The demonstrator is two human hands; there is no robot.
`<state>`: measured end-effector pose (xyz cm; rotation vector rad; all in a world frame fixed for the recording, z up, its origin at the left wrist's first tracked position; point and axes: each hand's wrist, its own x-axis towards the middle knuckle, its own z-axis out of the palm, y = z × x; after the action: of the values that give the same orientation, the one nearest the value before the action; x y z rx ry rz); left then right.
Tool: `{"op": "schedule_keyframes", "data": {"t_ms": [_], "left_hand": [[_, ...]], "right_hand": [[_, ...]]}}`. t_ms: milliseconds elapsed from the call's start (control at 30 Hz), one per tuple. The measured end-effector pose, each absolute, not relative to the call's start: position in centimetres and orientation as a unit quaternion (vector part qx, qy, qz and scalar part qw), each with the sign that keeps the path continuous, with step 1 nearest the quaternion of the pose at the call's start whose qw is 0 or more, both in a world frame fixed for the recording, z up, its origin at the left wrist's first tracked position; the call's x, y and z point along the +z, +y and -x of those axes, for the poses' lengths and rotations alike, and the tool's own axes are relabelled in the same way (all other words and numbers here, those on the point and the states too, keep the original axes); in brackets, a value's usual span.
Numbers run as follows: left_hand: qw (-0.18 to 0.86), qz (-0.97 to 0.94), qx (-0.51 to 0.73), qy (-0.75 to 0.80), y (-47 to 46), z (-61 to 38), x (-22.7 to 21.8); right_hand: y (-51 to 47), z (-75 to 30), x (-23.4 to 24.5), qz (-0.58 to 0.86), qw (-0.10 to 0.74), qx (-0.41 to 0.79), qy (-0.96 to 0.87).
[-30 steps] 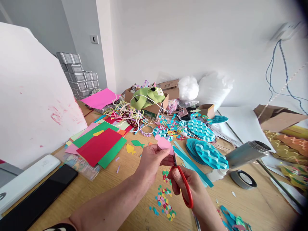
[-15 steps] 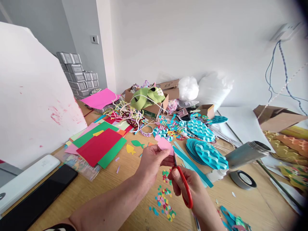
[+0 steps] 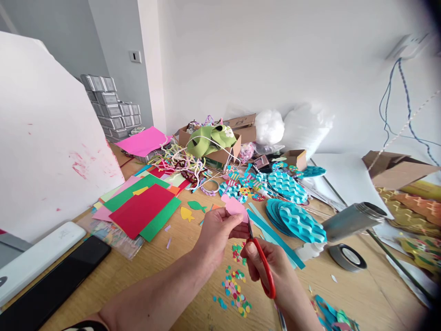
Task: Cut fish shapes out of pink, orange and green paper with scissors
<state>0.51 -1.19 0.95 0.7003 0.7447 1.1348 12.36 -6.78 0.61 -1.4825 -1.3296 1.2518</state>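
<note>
My left hand [image 3: 215,232] pinches a small pink paper shape [image 3: 234,205] above the wooden table [image 3: 144,276]. My right hand [image 3: 272,266] grips red-handled scissors [image 3: 264,269], whose blades meet the lower right edge of the pink paper. Below my hands lies a scatter of tiny coloured paper dots [image 3: 235,285].
Red and green sheets [image 3: 143,209] are stacked at the left, beside yellow and green paper fish [image 3: 191,210]. Blue wavy paper discs [image 3: 298,220], a steel flask [image 3: 353,220] lying on its side with its lid [image 3: 347,256], cardboard boxes, a black phone [image 3: 51,287] and a white board surround me.
</note>
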Motion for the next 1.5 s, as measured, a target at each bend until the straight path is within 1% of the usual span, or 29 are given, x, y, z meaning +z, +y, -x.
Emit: {"op": "schedule_keyframes", "data": {"t_ms": [733, 1100, 1300, 1400, 1500], "left_hand": [[0.728, -0.322, 0.508, 0.329, -1.2, -0.5, 1.1], [0.74, -0.283, 0.531, 0.299, -1.3, -0.7, 1.0], [0.731, -0.285, 0.543, 0.3, -1.2, -0.6, 0.8], [0.725, -0.291, 0.546, 0.302, -1.0, -0.4, 0.9], [0.719, -0.301, 0.549, 0.302, -0.7, 0.0, 1.0]], "right_hand": [[-6.8, -12.6, 0.5, 0.584, 0.387, 0.49, -0.518], [-6.6, -13.1, 0.5, 0.607, 0.374, 0.464, -0.526], [-6.7, -12.9, 0.5, 0.605, 0.371, 0.473, -0.522], [-6.6, -13.1, 0.3, 0.582, 0.36, 0.487, -0.543], [-6.5, -13.6, -0.2, 0.537, 0.32, 0.507, -0.594]]}}
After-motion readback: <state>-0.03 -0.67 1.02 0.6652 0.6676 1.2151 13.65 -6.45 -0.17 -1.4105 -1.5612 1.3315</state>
